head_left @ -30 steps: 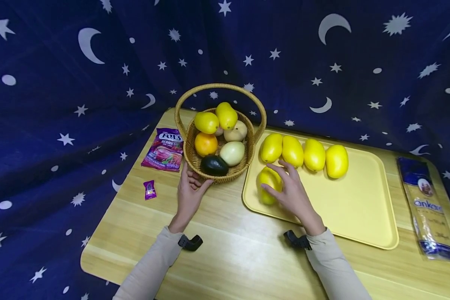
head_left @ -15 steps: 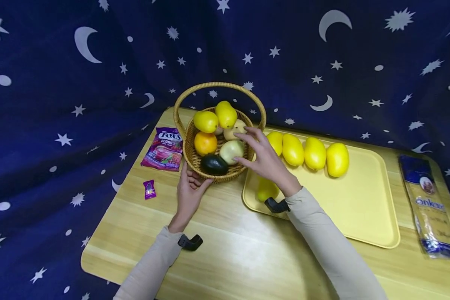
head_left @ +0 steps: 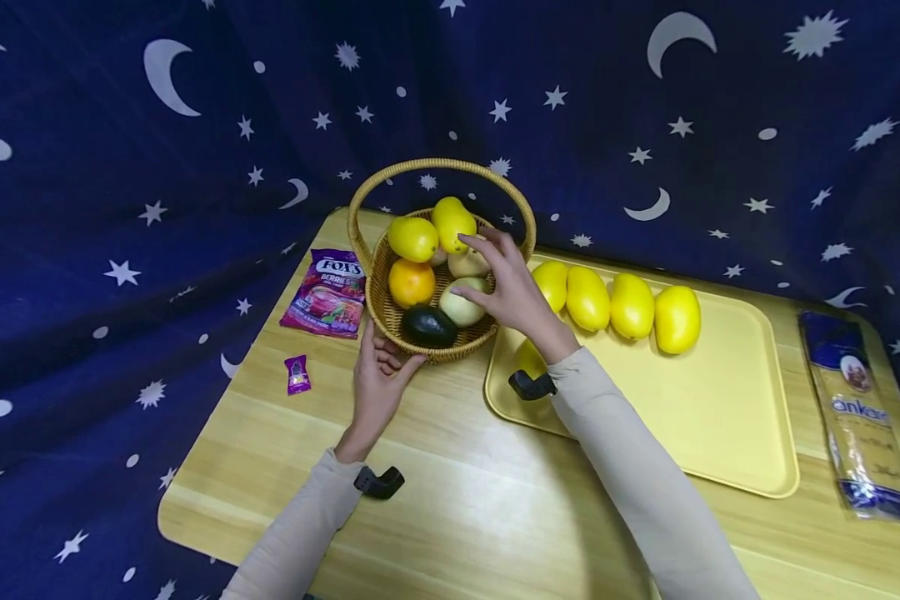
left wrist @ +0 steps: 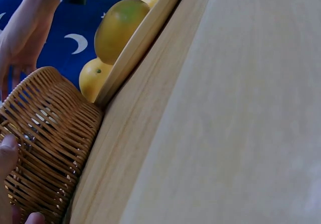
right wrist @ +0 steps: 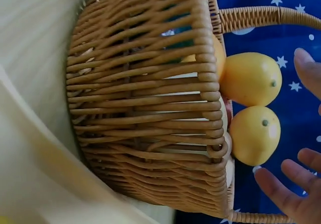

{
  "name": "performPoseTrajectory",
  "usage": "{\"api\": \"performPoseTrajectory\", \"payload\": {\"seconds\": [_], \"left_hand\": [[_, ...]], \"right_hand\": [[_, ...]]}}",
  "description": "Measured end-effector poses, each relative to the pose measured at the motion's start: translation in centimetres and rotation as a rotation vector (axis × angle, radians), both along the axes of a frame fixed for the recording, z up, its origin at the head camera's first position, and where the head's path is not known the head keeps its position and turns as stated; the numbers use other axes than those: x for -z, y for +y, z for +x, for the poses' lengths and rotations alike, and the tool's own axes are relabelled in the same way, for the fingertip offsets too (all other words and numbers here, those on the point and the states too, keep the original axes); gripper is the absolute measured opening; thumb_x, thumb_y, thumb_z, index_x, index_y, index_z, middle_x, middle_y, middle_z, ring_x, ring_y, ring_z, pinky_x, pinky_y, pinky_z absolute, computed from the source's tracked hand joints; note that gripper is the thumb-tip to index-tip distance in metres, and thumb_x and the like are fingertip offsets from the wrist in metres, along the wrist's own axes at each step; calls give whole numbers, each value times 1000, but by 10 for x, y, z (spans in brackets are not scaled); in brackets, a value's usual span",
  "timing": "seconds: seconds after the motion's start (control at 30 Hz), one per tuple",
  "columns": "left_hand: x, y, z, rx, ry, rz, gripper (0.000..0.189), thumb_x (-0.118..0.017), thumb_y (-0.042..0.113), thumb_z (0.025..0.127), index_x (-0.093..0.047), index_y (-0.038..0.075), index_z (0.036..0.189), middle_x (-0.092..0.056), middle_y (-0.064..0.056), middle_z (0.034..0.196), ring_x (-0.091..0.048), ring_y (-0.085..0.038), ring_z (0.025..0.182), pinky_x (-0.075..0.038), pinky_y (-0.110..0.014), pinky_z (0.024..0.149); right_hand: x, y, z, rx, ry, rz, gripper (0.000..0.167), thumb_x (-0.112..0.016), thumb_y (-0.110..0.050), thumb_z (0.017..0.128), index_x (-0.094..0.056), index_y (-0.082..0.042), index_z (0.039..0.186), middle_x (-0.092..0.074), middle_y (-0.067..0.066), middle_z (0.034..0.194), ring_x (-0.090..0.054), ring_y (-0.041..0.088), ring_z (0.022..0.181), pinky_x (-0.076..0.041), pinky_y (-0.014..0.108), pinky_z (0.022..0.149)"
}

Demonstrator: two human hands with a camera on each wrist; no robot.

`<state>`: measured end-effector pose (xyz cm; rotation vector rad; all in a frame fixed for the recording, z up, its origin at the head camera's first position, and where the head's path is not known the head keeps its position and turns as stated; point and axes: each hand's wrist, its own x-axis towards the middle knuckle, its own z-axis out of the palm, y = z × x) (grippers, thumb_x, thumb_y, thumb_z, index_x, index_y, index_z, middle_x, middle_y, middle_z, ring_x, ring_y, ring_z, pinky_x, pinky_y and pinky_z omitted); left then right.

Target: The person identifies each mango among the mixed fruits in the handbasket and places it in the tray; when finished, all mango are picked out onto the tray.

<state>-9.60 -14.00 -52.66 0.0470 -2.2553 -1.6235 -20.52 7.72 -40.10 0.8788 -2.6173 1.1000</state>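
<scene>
A wicker basket with a tall handle holds two yellow mangoes, an orange, a dark avocado and pale round produce. My left hand holds the basket low at its front left, thumb against the woven wall. Over the basket's right side hovers my right hand, fingers spread beside the right-hand mango. A gap shows between these fingers and the mangoes in the right wrist view.
Right of the basket, a yellow tray bears several mangoes, one partly hidden under my right wrist. A purple candy bag and a small wrapped candy lie left. A pasta packet lies far right; a starry cloth hangs behind.
My right hand has left the front mango on the tray and moved up and left over the basket, toward the mangoes there. My left hand stays at the basket.
</scene>
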Motion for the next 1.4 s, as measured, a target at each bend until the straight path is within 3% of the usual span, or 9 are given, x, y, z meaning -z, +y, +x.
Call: {"api": "performPoseTrajectory", "payload": {"seconds": [0.3,0.4,0.57,0.87,1.2,1.4], "left_hand": [[-5,1,2,0,-16,-3,97,-80,40,80,-22,25,156,-54,-6,98,-54,-17,73,-46,-21,62],[-6,1,2,-1,-17,4,97,-80,39,80,-22,26,156,-54,-7,97,-54,-17,73,-46,-21,62],[-5,1,0,7,-13,5,95,-80,36,80,-23,26,155,-54,-7,98,-55,-18,74,-46,-21,63],[-4,2,0,-6,-61,19,97,-82,29,79,-23,23,155,-54,-9,98,-55,-22,75,-44,-22,63],[-29,10,9,-22,-86,2,93,-80,18,82,-23,11,155,-54,-14,99,-55,-26,76,-45,-21,65],[-32,10,10,-2,-78,9,93,-80,19,82,-23,12,155,-53,-16,102,-56,-28,78,-45,-24,66]], "right_hand": [[-2,-15,-27,54,-92,25,69,-75,-27,88,-43,-18,148,-28,21,152,-36,37,138,-31,52,113],[-3,-18,-34,67,-145,29,70,-74,-28,88,-42,-22,149,-24,20,154,-33,39,140,-35,51,110],[-3,-23,-44,58,-192,26,69,-74,-25,89,-41,-25,150,-20,19,156,-27,39,143,-38,51,109],[4,-28,-55,47,-226,40,66,-71,-33,91,-42,-26,149,-17,13,161,-22,39,146,-29,53,115],[6,-28,-58,77,-278,43,68,-71,-37,90,-40,-31,150,-15,10,162,-34,35,142,-35,49,112],[9,-29,-60,70,-240,28,64,-73,-34,89,-45,-27,147,-21,8,160,-32,31,144,-34,46,114]]}}
